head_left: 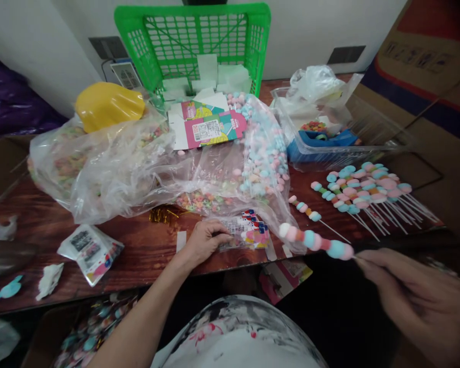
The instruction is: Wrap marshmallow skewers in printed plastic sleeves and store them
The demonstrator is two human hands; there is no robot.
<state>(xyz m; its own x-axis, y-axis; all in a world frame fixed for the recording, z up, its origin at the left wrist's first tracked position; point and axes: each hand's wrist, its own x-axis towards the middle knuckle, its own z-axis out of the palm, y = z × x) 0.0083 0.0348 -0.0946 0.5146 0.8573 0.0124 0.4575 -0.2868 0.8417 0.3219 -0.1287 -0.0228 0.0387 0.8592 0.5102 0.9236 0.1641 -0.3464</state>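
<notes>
My right hand [417, 296], blurred at the lower right, pinches the stick end of a candy skewer [318, 243]. Pink, white, blue and red pieces run along the skewer, which points left over the table edge. On the table my left hand [209, 239] rests with its fingers bent together at the left end of some printed clear packets [249, 230]; whether it grips one is hard to make out. A single skewer [304, 208] lies beyond the held one, and a pile of skewers [364, 186] lies to the right, sticks toward me.
Large clear bags of candy [118, 168] cover the table's middle, with printed boxes [214, 128] on top. Behind stands a green crate [193, 46]. A clear tub [329, 148] is at the back right. Packets [90, 253] lie left; a bin of wrapped candy [88, 337] sits below.
</notes>
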